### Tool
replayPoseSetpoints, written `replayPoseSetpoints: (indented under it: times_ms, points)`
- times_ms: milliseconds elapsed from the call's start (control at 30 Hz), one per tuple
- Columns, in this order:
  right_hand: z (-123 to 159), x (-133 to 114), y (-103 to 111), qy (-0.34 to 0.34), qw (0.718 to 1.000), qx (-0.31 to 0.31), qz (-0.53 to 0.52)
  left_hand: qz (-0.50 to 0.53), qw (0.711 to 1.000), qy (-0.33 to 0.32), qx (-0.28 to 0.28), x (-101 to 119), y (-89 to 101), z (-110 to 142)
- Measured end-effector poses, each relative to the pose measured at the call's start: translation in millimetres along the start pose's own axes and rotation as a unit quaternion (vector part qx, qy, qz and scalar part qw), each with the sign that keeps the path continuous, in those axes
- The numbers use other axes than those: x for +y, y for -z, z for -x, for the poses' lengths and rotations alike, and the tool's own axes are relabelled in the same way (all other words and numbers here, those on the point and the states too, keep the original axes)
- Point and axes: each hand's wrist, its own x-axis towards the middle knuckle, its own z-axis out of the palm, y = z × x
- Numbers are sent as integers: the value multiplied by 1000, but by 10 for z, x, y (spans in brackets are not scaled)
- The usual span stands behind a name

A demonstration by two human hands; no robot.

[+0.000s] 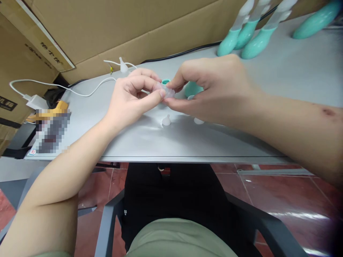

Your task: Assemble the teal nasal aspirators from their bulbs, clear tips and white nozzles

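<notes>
Over the grey table, my left hand (136, 92) pinches a small translucent plastic piece (168, 92) from the left. My right hand (206, 87) grips the same piece from the right between thumb and fingers. Its exact shape is partly covered by my fingertips. Just behind it shows a teal ring (166, 81), and a teal bulb (192, 89) lies partly hidden behind my right hand. Nearer the front edge stands a small white nozzle tip (166, 120). Another white piece (198, 121) peeks out below my right hand. A third nozzle tip (123, 65) stands behind my left hand.
Several teal bulbs with clear necks and white tips (258, 41) stand at the back right, with another teal bulb (316, 21) beyond. A white cable (80, 93) and charger (36, 102) lie left, beside a yellow object (61, 107) and a blurred-out item. Cardboard (120, 25) borders the back.
</notes>
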Motion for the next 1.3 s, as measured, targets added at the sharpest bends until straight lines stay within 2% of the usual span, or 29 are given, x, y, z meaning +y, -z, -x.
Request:
replayPoseSetpoints:
  times_ms: [200, 333, 467, 567, 767, 967, 1067, 1200, 1300]
  points:
    - [43, -74, -19, -15, 1000, 21, -18, -24, 999, 27, -20, -10, 33, -46]
    - [40, -127, -4, -18, 999, 39, -27, 1, 1000, 0, -19, 57, 4, -83]
    - [37, -153, 16, -44, 999, 30, -9, 19, 999, -45, -10, 180, -6, -123]
    - [41, -154, 16, -61, 998, 28, 20, -11, 999, -49, -10, 222, 3, -138]
    - [15, -59, 12, -16, 998, 50, -17, -45, 998, -36, -39, 252, 47, -299]
    - [-37, 27, 55, 1, 997, 68, -21, -27, 993, 16, -112, 328, 171, -609]
    - [-33, 24, 78, -18, 997, 73, 9, -13, 995, 9, -103, 256, 111, -602]
    - [-12, 16, 110, -36, 997, 54, 37, 18, 996, -47, -71, 31, -80, -491]
    - [-10, 37, 135, -36, 997, 45, 50, 16, 996, -65, -54, -81, -175, -444]
